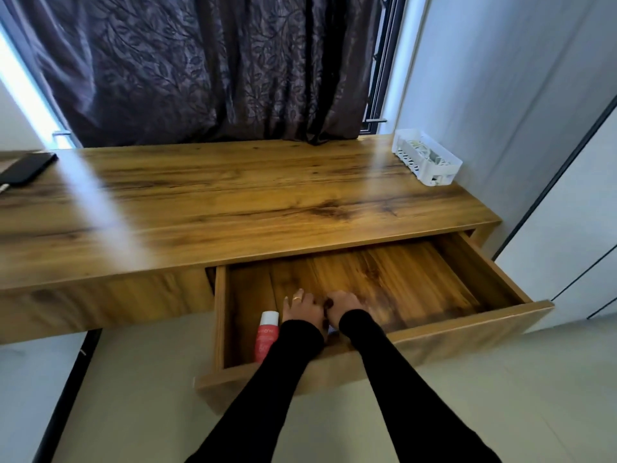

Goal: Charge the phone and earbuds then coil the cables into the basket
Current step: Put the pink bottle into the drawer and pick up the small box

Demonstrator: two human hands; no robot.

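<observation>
Both my hands reach into the open desk drawer [460, 282], close together near its front edge. My left hand [298, 305] lies with fingers stretched forward on the drawer floor. My right hand [345, 304] is curled beside it, and what it holds, if anything, is hidden. A small white thing [331, 330] peeks out between my wrists. The black phone [28, 168] lies at the desk's far left with a cable end at its near edge. The white slotted basket [429, 158] stands at the back right corner with pale cables inside. No earbuds are visible.
A red and white tube [266, 335] lies in the drawer's left front corner, just left of my left wrist. The wooden desk top [233, 195] runs below a dark curtain [207, 68]. A white wall and cabinet [567, 212] close off the right side.
</observation>
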